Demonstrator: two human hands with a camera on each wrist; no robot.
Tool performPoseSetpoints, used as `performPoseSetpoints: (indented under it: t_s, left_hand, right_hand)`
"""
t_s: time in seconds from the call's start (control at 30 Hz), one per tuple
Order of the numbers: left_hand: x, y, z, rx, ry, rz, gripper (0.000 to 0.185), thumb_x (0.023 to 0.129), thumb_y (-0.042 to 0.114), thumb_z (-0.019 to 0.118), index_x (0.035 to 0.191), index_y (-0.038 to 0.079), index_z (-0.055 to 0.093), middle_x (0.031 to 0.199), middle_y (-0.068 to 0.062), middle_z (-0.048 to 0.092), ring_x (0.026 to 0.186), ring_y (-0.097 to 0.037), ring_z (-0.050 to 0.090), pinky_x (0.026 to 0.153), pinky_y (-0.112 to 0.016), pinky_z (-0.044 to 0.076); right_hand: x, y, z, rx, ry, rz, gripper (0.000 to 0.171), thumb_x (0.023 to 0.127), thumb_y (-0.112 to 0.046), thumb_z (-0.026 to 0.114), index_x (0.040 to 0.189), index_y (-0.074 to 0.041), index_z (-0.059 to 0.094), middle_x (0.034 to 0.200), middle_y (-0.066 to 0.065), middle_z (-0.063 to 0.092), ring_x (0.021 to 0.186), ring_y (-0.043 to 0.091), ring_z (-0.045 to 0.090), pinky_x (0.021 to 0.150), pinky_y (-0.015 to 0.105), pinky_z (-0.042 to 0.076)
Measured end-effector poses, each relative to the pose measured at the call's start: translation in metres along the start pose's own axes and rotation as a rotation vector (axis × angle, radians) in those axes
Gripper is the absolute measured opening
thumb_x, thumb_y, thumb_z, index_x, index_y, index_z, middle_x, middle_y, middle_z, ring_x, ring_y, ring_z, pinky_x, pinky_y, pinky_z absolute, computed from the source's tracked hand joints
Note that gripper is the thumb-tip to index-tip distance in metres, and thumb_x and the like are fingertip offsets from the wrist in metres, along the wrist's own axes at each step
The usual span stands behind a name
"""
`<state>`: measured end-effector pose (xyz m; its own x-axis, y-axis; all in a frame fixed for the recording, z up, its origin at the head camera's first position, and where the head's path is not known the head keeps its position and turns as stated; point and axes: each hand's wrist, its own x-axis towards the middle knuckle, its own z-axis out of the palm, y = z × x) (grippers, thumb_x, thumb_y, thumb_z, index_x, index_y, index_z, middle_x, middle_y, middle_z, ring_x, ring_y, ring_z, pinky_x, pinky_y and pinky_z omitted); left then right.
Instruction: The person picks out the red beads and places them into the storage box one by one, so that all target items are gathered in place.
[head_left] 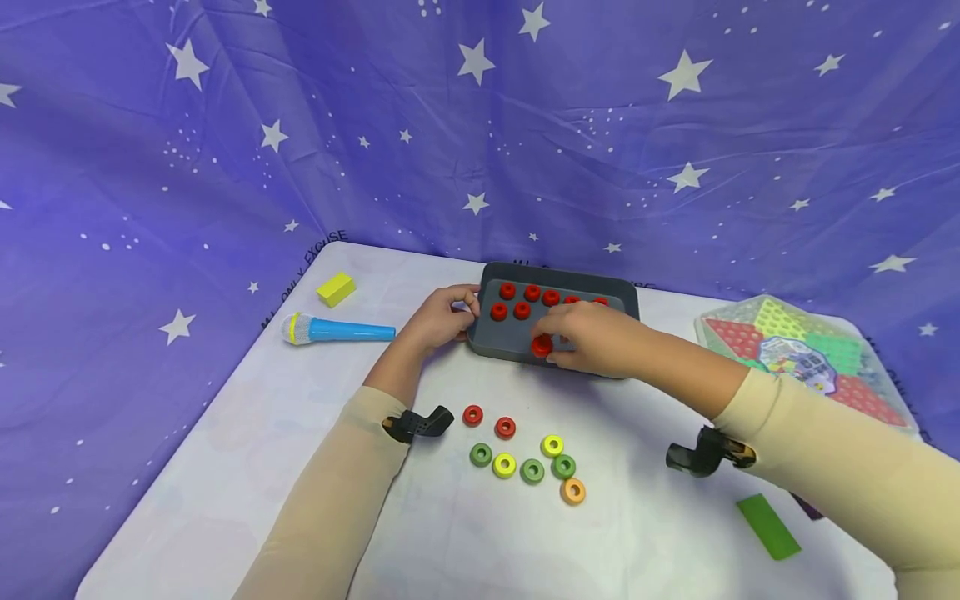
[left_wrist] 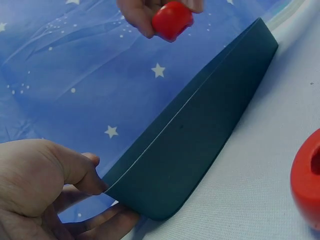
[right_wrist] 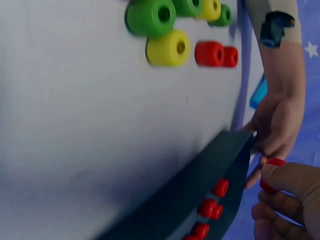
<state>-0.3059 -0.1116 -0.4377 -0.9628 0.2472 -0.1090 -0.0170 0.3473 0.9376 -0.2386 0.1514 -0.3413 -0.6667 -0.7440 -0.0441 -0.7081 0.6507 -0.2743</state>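
A dark grey tray (head_left: 491, 343) lies on the table with several red ring-shaped beads (head_left: 507, 290) in rows inside it. My left hand (head_left: 442, 319) grips the tray's near left corner, thumb at the rim and fingers around the outside, as the left wrist view confirms. Above the tray's near side, my right hand (head_left: 596, 340) pinches another red bead (head_left: 542, 346) between thumb and fingers. That hand hides part of the tray's right side in the head view. Nearer me lie loose red beads (head_left: 506, 428), yellow beads (head_left: 504, 465), green beads (head_left: 532, 472) and an orange bead (head_left: 573, 492).
To the left are a blue toy microphone (head_left: 348, 331) and a yellow block (head_left: 336, 289). A clear case (head_left: 798, 358) of coloured pieces stands at right, partly behind my right sleeve. Near it lies a green block (head_left: 768, 527). A starry purple cloth (head_left: 420, 167) hangs behind the table.
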Motion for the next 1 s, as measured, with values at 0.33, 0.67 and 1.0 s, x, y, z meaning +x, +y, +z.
performPoseSetpoints:
  t_s: [0.33,0.67,1.0]
  left_hand:
    - [0.0,0.001,-0.002,-0.002,0.003,-0.001,0.014,0.09,-0.004,0.054,0.098,-0.006,0.065,0.154,0.003,0.049,0.101,-0.027,0.062,0.068,-0.034,0.058]
    - [-0.001,0.001,-0.001,0.0,-0.008,-0.006,0.013,0.091,-0.003,0.055,0.098,-0.005,0.066,0.154,0.003,0.049,0.1,-0.028,0.061,0.067,-0.034,0.058]
    - [0.001,0.0,0.0,-0.01,-0.008,-0.009,0.013,0.091,-0.004,0.054,0.097,-0.005,0.066,0.154,0.003,0.049,0.101,-0.028,0.062,0.068,-0.034,0.058]
  right_hand:
    - [0.017,0.034,-0.017,-0.107,-0.038,0.031,0.034,0.086,-0.014,0.079,0.119,-0.012,0.073,0.111,0.002,0.072,0.089,0.021,0.067,0.078,0.037,0.058]
    - [0.045,0.07,-0.026,-0.087,-0.121,0.027,0.032,0.087,-0.011,0.077,0.118,-0.01,0.073,0.104,0.002,0.073,0.095,0.025,0.068,0.086,0.042,0.057]
    - [0.07,0.092,0.001,-0.106,-0.189,0.019,0.031,0.088,-0.013,0.078,0.118,-0.008,0.071,0.098,0.001,0.071,0.085,0.019,0.062,0.079,0.04,0.055]
